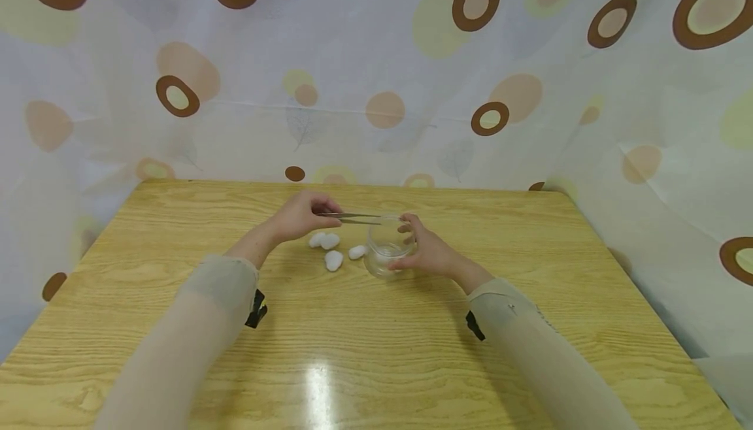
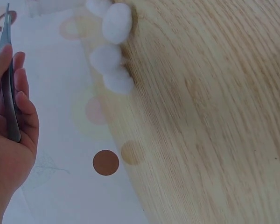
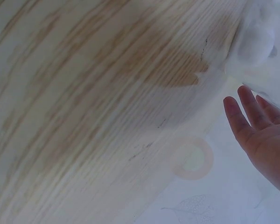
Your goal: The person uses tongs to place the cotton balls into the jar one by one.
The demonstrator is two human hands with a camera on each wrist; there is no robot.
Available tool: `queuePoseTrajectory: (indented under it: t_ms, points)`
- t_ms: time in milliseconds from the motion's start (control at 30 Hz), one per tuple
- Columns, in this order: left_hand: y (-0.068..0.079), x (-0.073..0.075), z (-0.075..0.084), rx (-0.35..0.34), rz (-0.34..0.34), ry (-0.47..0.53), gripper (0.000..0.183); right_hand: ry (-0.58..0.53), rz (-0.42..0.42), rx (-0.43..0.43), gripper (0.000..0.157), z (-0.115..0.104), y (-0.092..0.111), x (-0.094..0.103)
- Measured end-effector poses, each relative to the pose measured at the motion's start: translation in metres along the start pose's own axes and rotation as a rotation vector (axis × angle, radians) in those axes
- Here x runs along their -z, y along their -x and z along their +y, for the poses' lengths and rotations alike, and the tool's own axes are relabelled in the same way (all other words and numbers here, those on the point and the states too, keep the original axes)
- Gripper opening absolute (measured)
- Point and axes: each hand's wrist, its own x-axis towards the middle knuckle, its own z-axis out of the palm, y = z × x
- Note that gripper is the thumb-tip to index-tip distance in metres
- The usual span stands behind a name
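Note:
Metal tweezers [image 1: 360, 215] are held in my left hand [image 1: 300, 217], pointing right, with their prongs slightly apart. Their tips hang over the mouth of a clear glass jar [image 1: 376, 266]. My right hand [image 1: 434, 251] grips this jar from the right, thumb on the near side and fingers on the far side. Several white cotton balls [image 1: 333, 261] lie left of the jar, below the tweezers. Through the glass in the right wrist view, a white cotton ball [image 3: 256, 44] shows. The left wrist view shows the tweezers [image 2: 9, 98] between thumb and fingers.
The wooden table [image 1: 376, 338] has a light glare near its front. A patterned curtain [image 1: 376, 57] hangs behind the table and along its sides. Black straps [image 1: 257, 309] show beneath both sleeves.

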Motion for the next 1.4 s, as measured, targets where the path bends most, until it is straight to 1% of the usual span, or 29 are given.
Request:
queuePoseTrajectory:
  t_ms: [300, 533, 733, 1033, 1167, 1400]
  points:
    - [0.01, 0.007, -0.015, 0.05, 0.011, 0.003, 0.023, 0.001, -0.003, 0.008, 0.098, -0.002, 0.001, 0.001]
    - [0.019, 0.011, -0.025, 0.054, 0.017, -0.003, 0.024, -0.003, 0.003, -0.001, 0.099, 0.002, 0.0, 0.0]
    - [0.029, 0.014, -0.034, 0.084, 0.026, 0.0, 0.024, 0.001, 0.004, 0.01, 0.1, 0.002, 0.0, 0.0]
    - [0.04, 0.014, -0.05, 0.089, 0.018, -0.028, 0.024, -0.001, -0.001, 0.007, 0.101, 0.001, -0.002, 0.0]
    - [0.044, 0.013, -0.053, 0.094, 0.004, -0.027, 0.023, 0.002, -0.004, 0.009, 0.101, 0.001, -0.003, 0.0]
    - [0.048, 0.012, -0.054, 0.121, -0.009, -0.003, 0.023, -0.002, -0.002, 0.003, 0.1, 0.001, -0.003, -0.001]
